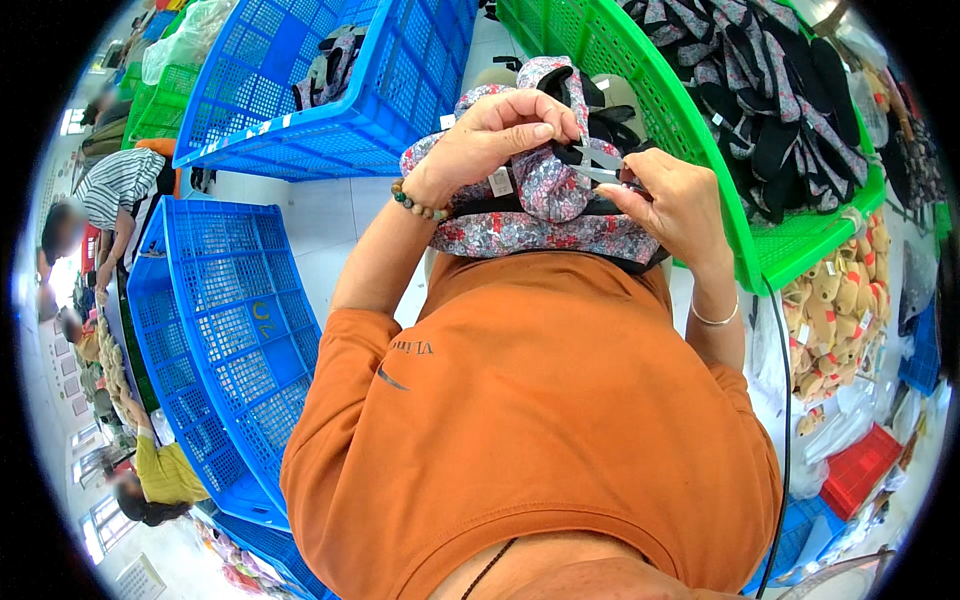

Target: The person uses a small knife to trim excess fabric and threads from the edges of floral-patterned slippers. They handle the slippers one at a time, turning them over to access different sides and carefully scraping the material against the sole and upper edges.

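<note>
Blue crates [310, 140] are ranged toward the left; floral fabric [552, 195] is pinched just beneath the left hand [498, 132], while scissors [600, 166] are clasped beside it by the right hand [682, 200].

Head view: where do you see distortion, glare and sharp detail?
In the head view, the middle-left blue crate looks bowed; head view windows at lower left look washed out; in the head view, left hand and right hand appear sharp.

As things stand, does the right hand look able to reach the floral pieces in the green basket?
Probably yes: the open-topped green basket stands close to the right hand. But its near wall lies between hand and floral pieces, and the hand holds snips.
</note>
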Action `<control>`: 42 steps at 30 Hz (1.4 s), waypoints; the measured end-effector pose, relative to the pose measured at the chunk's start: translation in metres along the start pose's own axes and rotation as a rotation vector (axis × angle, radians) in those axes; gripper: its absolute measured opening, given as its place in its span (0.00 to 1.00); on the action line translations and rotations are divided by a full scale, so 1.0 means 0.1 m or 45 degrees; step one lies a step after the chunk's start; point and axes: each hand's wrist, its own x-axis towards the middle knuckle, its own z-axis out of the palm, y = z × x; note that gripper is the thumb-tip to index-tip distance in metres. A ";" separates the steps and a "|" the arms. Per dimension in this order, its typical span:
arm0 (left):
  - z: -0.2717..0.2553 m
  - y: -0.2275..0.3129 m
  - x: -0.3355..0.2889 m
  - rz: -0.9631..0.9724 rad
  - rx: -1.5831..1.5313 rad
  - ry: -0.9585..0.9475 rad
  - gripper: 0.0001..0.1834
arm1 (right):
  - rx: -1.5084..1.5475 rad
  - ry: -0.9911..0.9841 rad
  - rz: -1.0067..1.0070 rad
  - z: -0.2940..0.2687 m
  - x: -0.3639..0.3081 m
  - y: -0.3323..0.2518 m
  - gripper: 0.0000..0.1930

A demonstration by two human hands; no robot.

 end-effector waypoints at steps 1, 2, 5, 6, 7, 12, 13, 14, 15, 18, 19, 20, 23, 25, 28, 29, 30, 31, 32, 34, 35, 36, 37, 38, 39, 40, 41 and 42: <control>0.00 0.02 -0.01 0.015 0.094 -0.002 0.08 | 0.018 -0.012 -0.002 0.01 0.00 0.02 0.18; 0.00 0.05 -0.01 0.028 0.187 -0.005 0.08 | 0.036 -0.025 -0.002 0.02 -0.01 0.03 0.17; -0.05 0.12 -0.03 0.110 0.568 -0.105 0.10 | 0.098 -0.046 -0.004 0.04 -0.01 0.04 0.17; -0.08 0.13 -0.03 0.107 0.597 -0.118 0.10 | 0.161 -0.062 0.040 0.04 -0.01 0.05 0.17; -0.11 0.14 -0.03 0.103 0.626 -0.131 0.10 | 0.225 -0.078 0.084 0.05 -0.01 0.06 0.17; -0.07 0.24 -0.02 0.070 0.654 -0.210 0.09 | 0.268 -0.082 0.091 0.06 0.03 0.08 0.17; -0.07 0.25 -0.02 0.045 0.581 -0.213 0.08 | 0.268 -0.086 0.096 0.05 0.03 0.07 0.17; -0.07 0.25 -0.03 0.018 0.507 -0.216 0.07 | 0.270 -0.089 0.102 0.04 0.03 0.07 0.17; -0.06 0.25 -0.03 -0.007 0.492 -0.180 0.07 | 0.292 -0.097 0.119 0.04 0.03 0.06 0.17; -0.03 0.24 -0.03 -0.070 0.401 -0.083 0.06 | 0.326 -0.112 0.143 0.03 0.03 0.05 0.17; -0.03 0.23 -0.03 -0.084 0.340 -0.057 0.06 | 0.319 -0.113 0.133 0.03 0.03 0.05 0.18; -0.03 0.21 -0.03 -0.099 0.276 -0.032 0.06 | 0.310 -0.116 0.125 0.03 0.03 0.04 0.18; -0.02 0.17 -0.02 -0.103 0.160 0.042 0.06 | 0.266 -0.123 0.067 0.01 0.07 0.03 0.17; 0.00 0.12 -0.02 -0.064 0.138 0.048 0.06 | 0.229 -0.100 0.029 0.02 0.10 0.03 0.17; 0.00 0.09 0.00 -0.011 0.093 0.097 0.05 | 0.223 -0.100 0.060 0.00 0.12 0.06 0.16; -0.01 0.09 0.01 0.006 0.079 0.124 0.05 | 0.233 -0.106 0.081 0.00 0.14 0.07 0.15; -0.04 0.07 0.00 -0.010 0.100 0.117 0.06 | 0.328 -0.050 0.147 0.02 0.14 0.08 0.14; -0.06 0.05 0.00 -0.001 0.170 0.125 0.06 | 0.423 0.005 0.214 0.05 0.15 0.08 0.14; -0.07 0.03 0.00 0.006 0.238 0.130 0.06 | 0.516 0.060 0.285 0.09 0.14 0.08 0.13; -0.11 -0.03 0.00 0.014 0.347 0.151 0.07 | 0.760 0.103 0.291 0.18 0.21 0.08 0.12; -0.17 -0.07 0.02 0.012 0.389 0.165 0.07 | 0.882 0.127 0.295 0.26 0.25 0.09 0.13; -0.21 -0.10 0.05 0.014 0.432 0.172 0.07 | 1.020 0.133 0.193 0.39 0.28 0.14 0.16; -0.23 -0.10 0.08 -0.003 0.413 0.151 0.07 | 1.028 0.040 0.159 0.44 0.31 0.17 0.17; -0.26 -0.11 0.08 -0.020 0.396 0.142 0.07 | 0.980 -0.104 0.174 0.42 0.34 0.16 0.18; -0.29 -0.11 0.09 -0.037 0.379 0.133 0.07 | 0.929 -0.246 0.189 0.39 0.36 0.14 0.19; -0.34 -0.10 0.11 -0.088 0.288 0.070 0.08 | 0.945 -0.224 0.174 0.40 0.38 0.12 0.22; -0.34 -0.08 0.10 -0.125 0.356 -0.005 0.09 | 0.923 -0.227 0.165 0.40 0.36 0.12 0.22; -0.34 -0.05 0.10 -0.162 0.423 -0.080 0.11 | 0.901 -0.231 0.156 0.40 0.34 0.13 0.22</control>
